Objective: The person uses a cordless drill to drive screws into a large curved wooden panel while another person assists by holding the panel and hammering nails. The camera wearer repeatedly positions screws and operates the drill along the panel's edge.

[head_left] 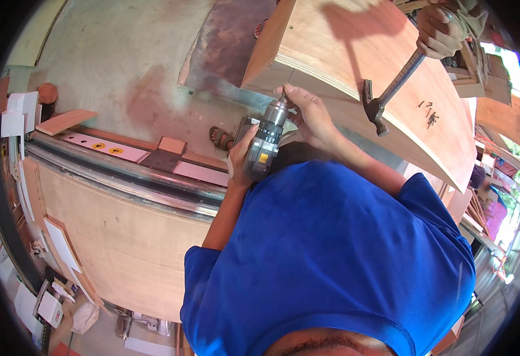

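Observation:
My left hand [241,155] is wrapped round the body of a black and grey cordless drill [266,137], which points away from me toward a wooden panel box [331,47]. At the drill's tip my right hand [310,113] is closed, thumb and forefinger pinched by the bit [283,95]. Whether a screw is between those fingers is too small to tell. The bit's end is close to the box's near layered edge. Over the box, another person's hand [438,32] grips a claw hammer [393,89], its head hanging above the pale wood.
A plywood-topped bench [123,237] with a metal rail [135,178] lies to my left. Wood offcuts [67,121] and a white strip [103,147] rest along its far side. A dark sheet [224,47] lies on the concrete floor [112,65]. Stacked timber [485,77] stands far right.

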`<state>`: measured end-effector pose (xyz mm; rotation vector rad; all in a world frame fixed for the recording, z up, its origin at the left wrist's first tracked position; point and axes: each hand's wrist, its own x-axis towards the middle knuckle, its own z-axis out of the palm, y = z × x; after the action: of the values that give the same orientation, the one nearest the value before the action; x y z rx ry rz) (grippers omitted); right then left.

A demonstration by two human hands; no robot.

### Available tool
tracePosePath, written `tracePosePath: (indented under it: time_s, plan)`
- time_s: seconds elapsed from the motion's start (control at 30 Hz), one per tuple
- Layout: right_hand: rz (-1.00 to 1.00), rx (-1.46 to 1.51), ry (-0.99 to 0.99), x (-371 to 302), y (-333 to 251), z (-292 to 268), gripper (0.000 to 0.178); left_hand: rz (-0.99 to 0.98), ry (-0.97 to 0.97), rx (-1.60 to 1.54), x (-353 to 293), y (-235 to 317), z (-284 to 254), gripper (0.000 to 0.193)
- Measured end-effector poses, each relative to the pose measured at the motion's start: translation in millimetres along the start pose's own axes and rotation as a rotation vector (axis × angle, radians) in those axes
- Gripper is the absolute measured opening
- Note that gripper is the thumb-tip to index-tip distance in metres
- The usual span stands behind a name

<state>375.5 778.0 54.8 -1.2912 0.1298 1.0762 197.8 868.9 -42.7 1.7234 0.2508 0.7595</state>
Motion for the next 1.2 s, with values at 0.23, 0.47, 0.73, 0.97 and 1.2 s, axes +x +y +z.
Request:
tracePosePath:
  time_s: [0.23, 0.47, 0.73, 0.97, 1.2]
  plan:
    - [0.024, -0.024, -0.043, 10, -11, -7, 0.028, 0.031, 0.1, 0.036, 12, 11, 17, 0.058]
    - [0.046, 0.019, -0.07, 9, -11, -10, 0.03, -0.241, -0.031, -0.04, -18, -21, 21, 0.064]
    - [0.106, -0.071, -0.098, 10, -19, -18, 0.035, 0.072, 0.128, 0.089, 7, -3, 34, 0.071]
    - [-0.178, -1.018, -0.231, -14, -66, -30, 0.039, 0.073, 0.164, -0.016, -3, -32, 45, 0.072]
    - [-0.894, -1.553, 0.041, 57, -162, 44, 0.041, -0.723, 0.109, -1.049, -8, -35, 35, 0.062]
